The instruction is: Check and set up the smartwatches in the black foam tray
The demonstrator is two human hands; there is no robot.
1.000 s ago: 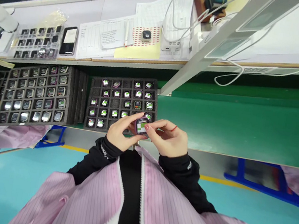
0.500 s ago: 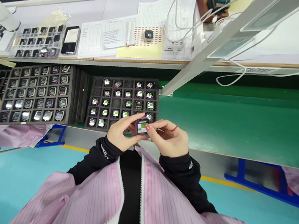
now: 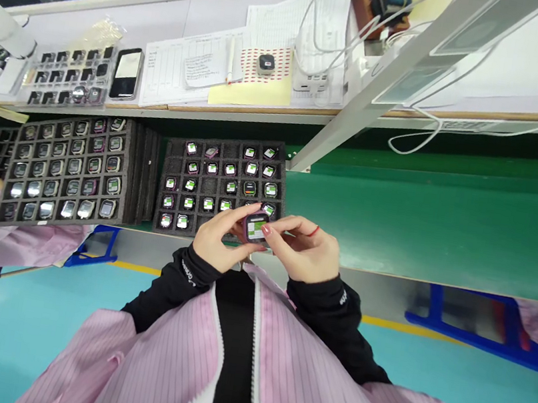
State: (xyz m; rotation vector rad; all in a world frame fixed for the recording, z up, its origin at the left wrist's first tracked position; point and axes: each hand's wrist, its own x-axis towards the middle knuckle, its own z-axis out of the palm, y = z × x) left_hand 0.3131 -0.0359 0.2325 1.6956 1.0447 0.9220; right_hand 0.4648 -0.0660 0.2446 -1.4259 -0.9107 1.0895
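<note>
A small smartwatch body point(image 3: 256, 227) is pinched between the fingertips of left hand point(image 3: 216, 241) and right hand point(image 3: 303, 250), both closed on it, just above the near edge of the right foam tray point(image 3: 165, 203). Purple casing, square screen lit green and white, tilted face-up. Similar lit units are seated in the tray's cells.

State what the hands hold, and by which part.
Both the left hand and right hand pinch one smartwatch body by its side edges, lit screen up.
</note>
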